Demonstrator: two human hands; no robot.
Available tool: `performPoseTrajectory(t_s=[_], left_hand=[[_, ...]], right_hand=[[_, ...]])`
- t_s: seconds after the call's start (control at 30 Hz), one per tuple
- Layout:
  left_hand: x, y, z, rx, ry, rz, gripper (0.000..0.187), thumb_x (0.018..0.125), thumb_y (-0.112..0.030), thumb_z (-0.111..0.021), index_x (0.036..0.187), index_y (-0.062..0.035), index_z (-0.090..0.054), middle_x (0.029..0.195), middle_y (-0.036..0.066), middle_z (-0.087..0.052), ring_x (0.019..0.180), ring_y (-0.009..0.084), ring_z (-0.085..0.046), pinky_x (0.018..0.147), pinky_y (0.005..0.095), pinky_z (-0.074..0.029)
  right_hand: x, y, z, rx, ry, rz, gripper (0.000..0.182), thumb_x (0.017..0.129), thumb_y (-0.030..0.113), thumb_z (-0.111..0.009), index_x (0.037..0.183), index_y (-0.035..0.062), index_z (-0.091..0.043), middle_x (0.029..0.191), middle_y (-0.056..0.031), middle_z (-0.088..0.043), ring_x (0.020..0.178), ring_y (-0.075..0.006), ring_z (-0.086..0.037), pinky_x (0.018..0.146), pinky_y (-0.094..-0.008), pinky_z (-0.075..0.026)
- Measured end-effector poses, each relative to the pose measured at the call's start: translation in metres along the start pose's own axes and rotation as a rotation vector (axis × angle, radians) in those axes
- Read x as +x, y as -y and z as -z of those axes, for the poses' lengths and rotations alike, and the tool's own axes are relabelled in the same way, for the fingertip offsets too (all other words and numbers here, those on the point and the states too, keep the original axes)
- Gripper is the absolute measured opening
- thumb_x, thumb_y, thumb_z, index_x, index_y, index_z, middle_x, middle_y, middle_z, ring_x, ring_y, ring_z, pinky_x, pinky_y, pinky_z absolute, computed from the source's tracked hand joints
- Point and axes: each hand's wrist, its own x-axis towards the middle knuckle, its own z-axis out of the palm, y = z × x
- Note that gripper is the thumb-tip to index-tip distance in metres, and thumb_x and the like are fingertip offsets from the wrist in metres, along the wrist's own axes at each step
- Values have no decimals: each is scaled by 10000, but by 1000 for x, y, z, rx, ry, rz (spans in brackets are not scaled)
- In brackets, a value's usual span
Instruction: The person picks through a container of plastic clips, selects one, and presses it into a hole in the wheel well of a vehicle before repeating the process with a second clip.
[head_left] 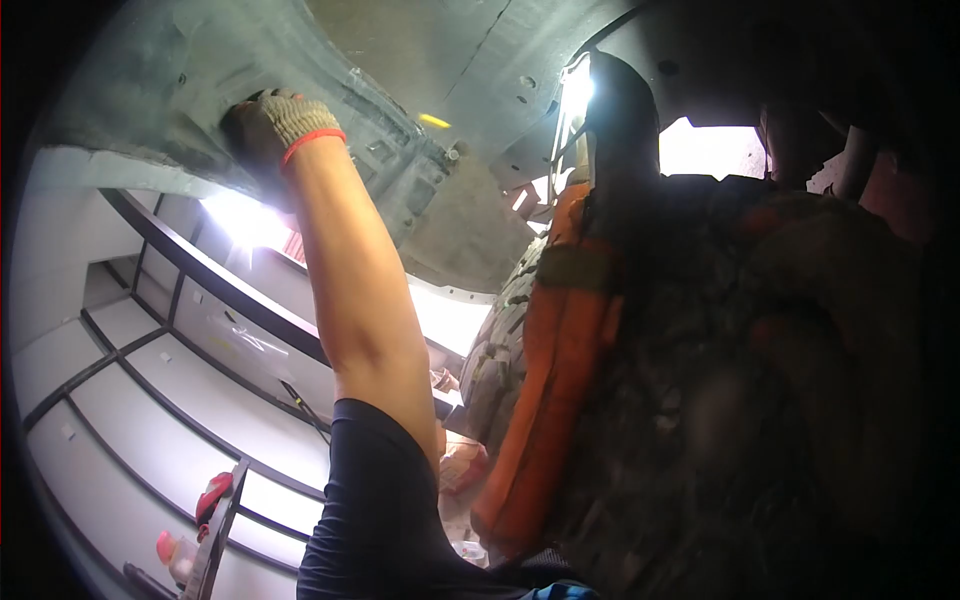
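Observation:
My left hand (287,118) is at the upper left at the end of my outstretched arm, in a knit glove with a red cuff. Its fingers are curled in against the dusty grey-green body panel (400,95) overhead. A dark patch shows at the palm side; I cannot make out whether it is a held thing or part of the glove. An orange-handled work lamp (560,350) stands upright right of my arm, its caged bulb (576,95) lit. Behind it is a tire (497,345) with chunky tread. My right hand is out of sight.
A yellow mark or piece (433,121) shows on the panel. Large dark, blurred shapes fill the right side beside the lamp. At left are a white panelled wall (150,400) with dark strips and a ledge (215,530) bearing red items.

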Motion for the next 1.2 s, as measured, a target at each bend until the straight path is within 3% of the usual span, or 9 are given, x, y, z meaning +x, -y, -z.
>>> performPoseTrajectory(t_s=[0.37,0.43,0.57,0.73,0.77,0.97,1.07,1.13,1.2], left_hand=[[15,-17,-9,27,56,-5,205,930,-228,-624,1057,-71,-654,1119,116,-725,1086,266,-667,926,375,-513],[13,-16,-13,20,77,-7,181,927,-216,-620,1019,-65,-663,1082,122,-739,1052,269,-683,901,370,-522],[15,-2,-21,-66,-20,-66,181,904,-206,-618,975,-58,-694,989,171,-715,987,310,-672,883,404,-521],[42,7,-50,596,-1672,-370,157,924,-246,-591,800,-167,-646,719,-4,-638,763,163,-644,722,302,-483],[51,10,-54,533,-1824,-424,148,917,-228,-588,798,-165,-646,715,-4,-635,744,160,-636,706,301,-479],[57,21,-106,-54,-1345,-675,127,879,-121,-569,785,-153,-648,691,-4,-614,630,142,-590,609,296,-455],[54,17,-121,-158,-1210,-715,136,866,-86,-563,781,-149,-649,683,-3,-607,592,135,-575,577,294,-448],[38,-1,-106,936,-1197,-17,124,896,-108,-582,815,-154,-663,715,-8,-618,655,108,-589,585,305,-456],[20,0,-82,1063,-1226,-76,115,901,-108,-602,811,-146,-662,720,-8,-616,668,106,-589,595,305,-463]], right_hand=[[-12,15,5,-90,-26,5,214,927,18,-600,1131,-5,-659,1198,-131,-693,1108,-255,-665,957,-346,-521],[-13,18,5,5,-21,-64,268,816,-18,-698,1082,3,-665,1197,-146,-689,1131,-258,-663,972,-349,-516],[-13,13,14,-122,47,-45,246,849,-4,-678,1095,-2,-662,1222,-141,-687,1152,-261,-654,995,-356,-504],[-8,15,22,-66,170,12,267,865,2,-674,1132,-4,-662,1245,-154,-678,1177,-281,-643,1025,-369,-487],[-8,16,24,-74,172,7,267,865,2,-674,1132,-4,-662,1245,-154,-678,1177,-281,-643,1025,-369,-487],[-1,19,26,-16,250,-154,342,898,10,-670,1240,-3,-651,1262,-162,-670,1218,-293,-631,1054,-375,-481],[-1,23,25,-82,234,-178,348,907,32,-677,1253,-4,-647,1272,-156,-669,1241,-285,-622,1071,-378,-474],[-2,23,22,-241,134,62,316,932,104,-683,1235,18,-663,1226,-167,-695,1165,-298,-668,997,-402,-518],[-2,27,21,-207,157,13,336,937,103,-680,1261,19,-654,1264,-163,-683,1195,-286,-655,1029,-398,-503]])
